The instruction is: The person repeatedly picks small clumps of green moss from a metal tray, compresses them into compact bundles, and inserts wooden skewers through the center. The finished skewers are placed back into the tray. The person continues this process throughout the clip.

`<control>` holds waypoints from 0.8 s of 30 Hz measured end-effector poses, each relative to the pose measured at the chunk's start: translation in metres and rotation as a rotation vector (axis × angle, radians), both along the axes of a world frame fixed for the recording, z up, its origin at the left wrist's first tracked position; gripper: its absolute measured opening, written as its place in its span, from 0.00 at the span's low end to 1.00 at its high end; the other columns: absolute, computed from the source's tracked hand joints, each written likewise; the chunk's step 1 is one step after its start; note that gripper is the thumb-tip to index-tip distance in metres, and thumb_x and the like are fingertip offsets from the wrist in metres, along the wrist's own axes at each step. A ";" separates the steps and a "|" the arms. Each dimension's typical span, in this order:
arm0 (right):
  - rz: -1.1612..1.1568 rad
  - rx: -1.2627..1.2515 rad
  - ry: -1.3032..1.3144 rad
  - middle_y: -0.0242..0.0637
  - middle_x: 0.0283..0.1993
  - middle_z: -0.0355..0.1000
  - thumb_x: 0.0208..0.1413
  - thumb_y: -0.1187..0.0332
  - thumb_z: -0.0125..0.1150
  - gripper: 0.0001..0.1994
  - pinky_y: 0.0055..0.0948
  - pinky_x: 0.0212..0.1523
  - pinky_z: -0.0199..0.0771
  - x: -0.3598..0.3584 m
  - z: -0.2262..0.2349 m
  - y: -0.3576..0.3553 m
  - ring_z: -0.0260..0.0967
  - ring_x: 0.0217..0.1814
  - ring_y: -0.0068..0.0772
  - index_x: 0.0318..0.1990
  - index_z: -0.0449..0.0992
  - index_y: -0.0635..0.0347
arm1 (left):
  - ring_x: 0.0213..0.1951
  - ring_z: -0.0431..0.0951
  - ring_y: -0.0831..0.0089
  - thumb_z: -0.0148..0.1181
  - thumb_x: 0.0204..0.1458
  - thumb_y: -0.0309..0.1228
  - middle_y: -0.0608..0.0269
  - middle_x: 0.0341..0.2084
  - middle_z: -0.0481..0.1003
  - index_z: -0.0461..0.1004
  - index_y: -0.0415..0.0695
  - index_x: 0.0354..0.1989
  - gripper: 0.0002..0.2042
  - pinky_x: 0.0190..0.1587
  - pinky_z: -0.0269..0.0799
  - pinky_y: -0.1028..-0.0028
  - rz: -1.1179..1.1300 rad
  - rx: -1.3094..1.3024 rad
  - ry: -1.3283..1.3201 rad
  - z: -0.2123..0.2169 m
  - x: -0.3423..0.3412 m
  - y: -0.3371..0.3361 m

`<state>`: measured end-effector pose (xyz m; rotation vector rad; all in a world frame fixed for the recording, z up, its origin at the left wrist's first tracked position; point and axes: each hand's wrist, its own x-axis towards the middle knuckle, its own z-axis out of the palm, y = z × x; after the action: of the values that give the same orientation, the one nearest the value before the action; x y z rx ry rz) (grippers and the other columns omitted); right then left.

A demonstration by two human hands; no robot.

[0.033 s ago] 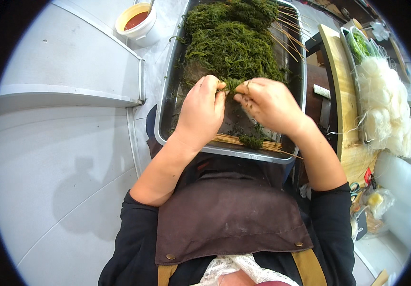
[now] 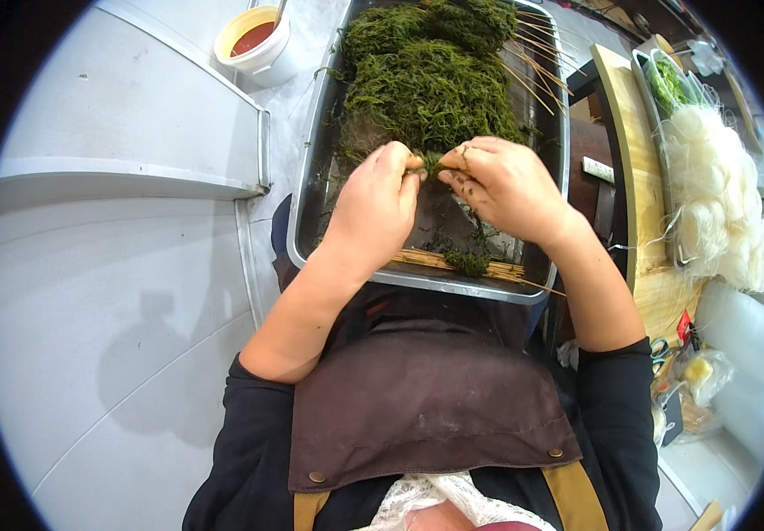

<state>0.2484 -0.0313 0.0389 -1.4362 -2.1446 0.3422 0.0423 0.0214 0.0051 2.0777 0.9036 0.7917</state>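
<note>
My left hand (image 2: 371,199) and my right hand (image 2: 508,190) meet over a dark metal tray (image 2: 299,232), fingertips pinched on a small tuft of green seaweed (image 2: 432,164). Bits of seaweed cling to the right fingers. Just beyond them, a big heap of the same wet seaweed (image 2: 426,93) fills the far part of the tray. Thin bamboo skewers (image 2: 537,71) stick out from the heap's right side. Along the near edge of the tray lies a bundle of bare skewers (image 2: 417,257), with a small clump of seaweed (image 2: 467,262) on top of it.
At the far left stands a white bucket (image 2: 267,69) of reddish liquid with a handle in it. To the right, a wooden tabletop (image 2: 649,252) bears bundles of white noodle-like strands (image 2: 709,186), scissors (image 2: 659,354) and plastic bags. A grey panel (image 2: 125,292) lines the left.
Both hands keep their pinch. The fingertips have shifted very slightly, and less of the green tuft shows between them.
</note>
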 end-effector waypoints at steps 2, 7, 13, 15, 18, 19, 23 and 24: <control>0.027 0.002 0.052 0.42 0.35 0.78 0.56 0.74 0.68 0.10 0.39 0.40 0.78 0.010 -0.001 0.008 0.77 0.38 0.47 0.45 0.81 0.62 | 0.35 0.77 0.73 0.54 0.66 0.22 0.62 0.34 0.76 0.71 0.38 0.45 0.03 0.39 0.74 0.73 -0.163 -0.439 0.003 0.004 -0.005 0.006; -0.007 -0.353 0.443 0.44 0.38 0.80 0.61 0.68 0.64 0.09 0.41 0.42 0.79 0.006 -0.015 0.001 0.79 0.41 0.49 0.47 0.81 0.58 | 0.34 0.74 0.76 0.54 0.67 0.22 0.65 0.35 0.74 0.69 0.43 0.47 0.04 0.37 0.71 0.77 -0.304 -1.198 -0.681 0.013 -0.009 0.009; 0.008 -0.135 0.121 0.50 0.28 0.73 0.65 0.62 0.61 0.13 0.50 0.33 0.74 -0.015 -0.009 -0.008 0.74 0.33 0.59 0.33 0.72 0.63 | 0.36 0.78 0.68 0.56 0.63 0.19 0.59 0.36 0.76 0.70 0.38 0.44 0.04 0.42 0.75 0.69 0.076 0.002 -0.226 0.007 0.008 0.008; -0.010 -0.126 0.130 0.50 0.28 0.73 0.65 0.63 0.62 0.13 0.50 0.34 0.74 -0.013 -0.001 -0.006 0.74 0.33 0.59 0.33 0.72 0.63 | 0.39 0.79 0.56 0.58 0.61 0.19 0.51 0.36 0.76 0.71 0.37 0.43 0.05 0.45 0.75 0.64 0.041 0.196 -0.121 0.007 0.006 0.010; 0.024 -0.123 0.107 0.49 0.32 0.76 0.63 0.63 0.64 0.11 0.46 0.37 0.75 0.001 0.011 0.002 0.76 0.36 0.55 0.38 0.78 0.63 | 0.39 0.78 0.51 0.57 0.60 0.20 0.47 0.37 0.76 0.71 0.36 0.43 0.05 0.45 0.74 0.62 -0.037 0.220 0.007 0.010 0.000 0.010; 0.036 -0.114 0.109 0.48 0.33 0.76 0.63 0.63 0.65 0.11 0.45 0.38 0.76 0.005 0.014 0.004 0.76 0.37 0.54 0.40 0.79 0.63 | 0.38 0.78 0.55 0.57 0.60 0.20 0.49 0.36 0.75 0.71 0.36 0.43 0.05 0.44 0.74 0.63 -0.054 0.135 -0.010 0.012 -0.003 0.009; 0.006 -0.333 0.319 0.46 0.32 0.79 0.62 0.66 0.68 0.10 0.37 0.35 0.77 0.011 0.020 0.001 0.79 0.34 0.42 0.45 0.82 0.63 | 0.37 0.72 0.82 0.50 0.66 0.18 0.65 0.35 0.74 0.70 0.38 0.47 0.05 0.41 0.70 0.78 -0.031 -0.282 -0.158 0.011 -0.007 0.009; 0.008 -0.289 0.317 0.42 0.31 0.79 0.63 0.67 0.66 0.09 0.33 0.34 0.78 0.007 0.017 -0.002 0.79 0.31 0.35 0.44 0.82 0.63 | 0.37 0.72 0.82 0.50 0.67 0.18 0.65 0.36 0.74 0.69 0.38 0.48 0.06 0.41 0.70 0.78 0.021 -0.316 -0.243 0.009 -0.005 0.010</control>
<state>0.2549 -0.0330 0.0560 -1.4135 -1.8988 0.8525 0.0369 0.0316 0.0146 1.6617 0.8558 0.8328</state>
